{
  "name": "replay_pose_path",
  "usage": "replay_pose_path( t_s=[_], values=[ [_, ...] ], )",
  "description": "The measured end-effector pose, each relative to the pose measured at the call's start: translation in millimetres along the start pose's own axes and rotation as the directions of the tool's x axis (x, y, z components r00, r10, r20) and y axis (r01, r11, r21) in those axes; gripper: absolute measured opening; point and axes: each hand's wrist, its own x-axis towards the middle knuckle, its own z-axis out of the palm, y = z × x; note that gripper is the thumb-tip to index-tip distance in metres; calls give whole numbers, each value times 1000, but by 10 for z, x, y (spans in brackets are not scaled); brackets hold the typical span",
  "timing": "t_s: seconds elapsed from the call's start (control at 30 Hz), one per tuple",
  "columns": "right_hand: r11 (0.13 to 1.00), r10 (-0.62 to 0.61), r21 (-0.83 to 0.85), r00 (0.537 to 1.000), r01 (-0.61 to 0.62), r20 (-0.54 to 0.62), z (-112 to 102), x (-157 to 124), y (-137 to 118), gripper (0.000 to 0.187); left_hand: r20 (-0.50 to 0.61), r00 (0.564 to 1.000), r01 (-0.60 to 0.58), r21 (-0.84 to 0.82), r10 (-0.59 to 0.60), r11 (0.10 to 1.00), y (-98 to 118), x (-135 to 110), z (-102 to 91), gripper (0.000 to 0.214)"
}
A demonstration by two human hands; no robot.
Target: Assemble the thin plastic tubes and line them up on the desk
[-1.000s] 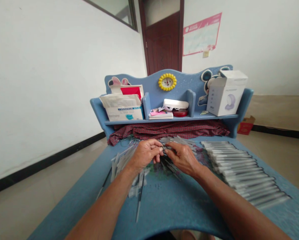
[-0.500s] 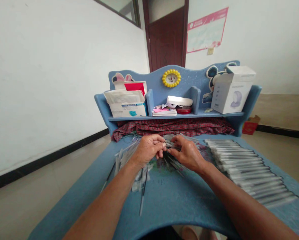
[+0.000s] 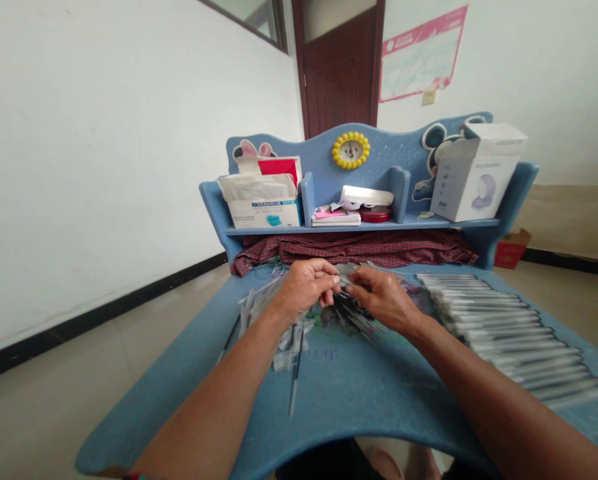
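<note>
Over the middle of the blue desk, my left hand (image 3: 309, 288) is closed in a pinch, thumb against fingers, with a small pale end at the tips. My right hand (image 3: 383, 297) is closed just beside it, its fingertips nearly meeting the left ones. What each pinch holds is too small to make out. Beneath the hands lies a loose pile of thin dark sticks (image 3: 356, 317), like pen refills. Flat clear plastic sleeves (image 3: 251, 310) are strewn around my left wrist, partly hidden by it. A single dark-and-grey stick (image 3: 295, 380) lies nearer to me.
At the right, filled sleeves (image 3: 509, 340) lie side by side in a long row. A checked cloth (image 3: 363, 248) is bunched under the shelf (image 3: 419, 224). On the shelf stand a mask box (image 3: 263, 212), a red round tin (image 3: 375, 215) and a white carton (image 3: 479, 177).
The whole view has shifted slightly, so the desk sits a little further right and higher. Both hands stay close together over the pile, with only small finger movements.
</note>
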Motion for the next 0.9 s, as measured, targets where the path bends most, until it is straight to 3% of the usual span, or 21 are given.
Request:
replay_pose_path(
  t_s=[0.1, 0.27, 0.43, 0.6, 0.67, 0.9],
  values=[
    [999, -27, 38, 998, 25, 48, -8, -2, 8, 21, -8, 1000, -6, -9, 6, 1000, 4, -8, -6, 11],
    [999, 11, 51, 1000, -10, -27, 9, 7, 48, 17, -15, 1000, -4, -15, 3, 1000, -8, -6, -2, 10],
    [994, -21, 109, 994, 9, 107, 10, 12, 77, 26, -13, 1000, -17, -22, 17, 1000, 1, -3, 3, 8],
    [983, 57, 170, 997, -65, 50, 54, 18, 131, 19, -20, 999, -25, -30, 25, 999, 17, -4, 0, 10],
    [970, 66, 226, 993, -86, 94, 51, 26, 131, 15, -13, 1000, -27, -32, 26, 999, 21, -4, 0, 11],
    [917, 83, 347, 944, -197, 318, -19, 23, 45, 33, -2, 999, -35, -52, 35, 998, 15, -3, -14, 11]
  ],
)
